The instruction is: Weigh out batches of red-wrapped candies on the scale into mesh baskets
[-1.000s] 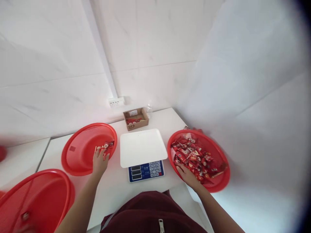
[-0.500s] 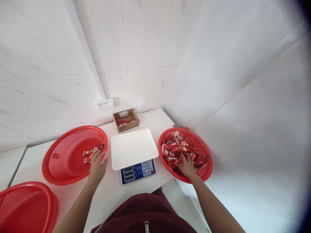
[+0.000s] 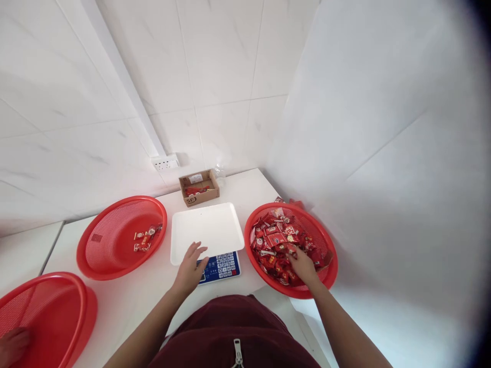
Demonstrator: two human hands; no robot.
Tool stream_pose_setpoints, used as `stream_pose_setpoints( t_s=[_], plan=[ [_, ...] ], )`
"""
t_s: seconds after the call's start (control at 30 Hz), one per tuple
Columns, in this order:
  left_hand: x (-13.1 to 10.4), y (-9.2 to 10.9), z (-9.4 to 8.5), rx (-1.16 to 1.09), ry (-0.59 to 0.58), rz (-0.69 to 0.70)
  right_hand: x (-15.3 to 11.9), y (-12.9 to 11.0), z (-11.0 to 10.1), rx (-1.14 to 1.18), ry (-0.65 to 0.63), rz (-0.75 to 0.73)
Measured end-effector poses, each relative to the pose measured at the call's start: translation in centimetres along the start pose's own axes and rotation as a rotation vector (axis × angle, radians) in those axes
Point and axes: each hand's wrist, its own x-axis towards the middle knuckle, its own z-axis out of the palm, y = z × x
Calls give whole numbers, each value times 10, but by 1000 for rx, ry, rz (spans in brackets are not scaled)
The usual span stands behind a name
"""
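Note:
My left hand (image 3: 192,268) hovers over the front edge of the weighing scale (image 3: 222,267), its fingers apart and empty, covering part of the display. The scale's white tray (image 3: 207,230) is bare. Inside the right-hand red basket (image 3: 330,260), my right hand (image 3: 303,263) has its fingers curled on a red packet (image 3: 286,248) among a heap of small red wrapped packets (image 3: 274,237); the fingertips are partly hidden. The far left red basket (image 3: 115,255) holds several small red and white pieces (image 3: 144,238) at its right side.
A cardboard box (image 3: 199,188) with red items stands behind the scale, beside a clear plastic object (image 3: 219,175). Another person's hand (image 3: 14,345) reaches into a near left red basket (image 3: 90,312). A wall socket (image 3: 165,162) sits above the white table (image 3: 245,184).
My left hand has moved right, from the far left basket to the scale. My right hand stays in the right basket, fingers now more curled. Another person's hand has appeared at the lower left.

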Motion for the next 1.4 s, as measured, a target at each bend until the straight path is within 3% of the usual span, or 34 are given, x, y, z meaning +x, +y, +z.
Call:
stream_pose_setpoints(
  t_s=[0.1, 0.2, 0.3, 0.4, 0.5, 0.63, 0.8, 0.9, 1.2, 1.4],
  plan=[
    [4, 25, 12, -46, -80, 7, 4, 4, -13, 181, 43, 68],
    [10, 51, 22, -125, -146, -18, 2, -2, -26, 581, 71, 215],
    [15, 81, 36, -305, -291, -73, -6, -19, -36, 909, 31, 335],
    [20, 110, 54, -604, -490, -192, -19, -44, -39, 1055, -120, 318],
    [25, 136, 71, -906, -660, -418, -32, -70, -33, 1121, -325, 238],
    [28, 155, 85, -1221, -727, -647, -40, -88, -18, 1016, -513, 88],
    [20, 156, 91, -1251, -577, -711, -40, -81, -2, 677, -562, -356],
    [13, 155, 93, -1200, -513, -747, -41, -74, 7, 611, -556, -478],
    [7, 143, 90, -1123, -388, -828, -45, -75, 28, 526, -620, -477],
    [8, 118, 69, -1298, -407, -916, -54, -90, 47, 543, -624, -380]
  ],
)
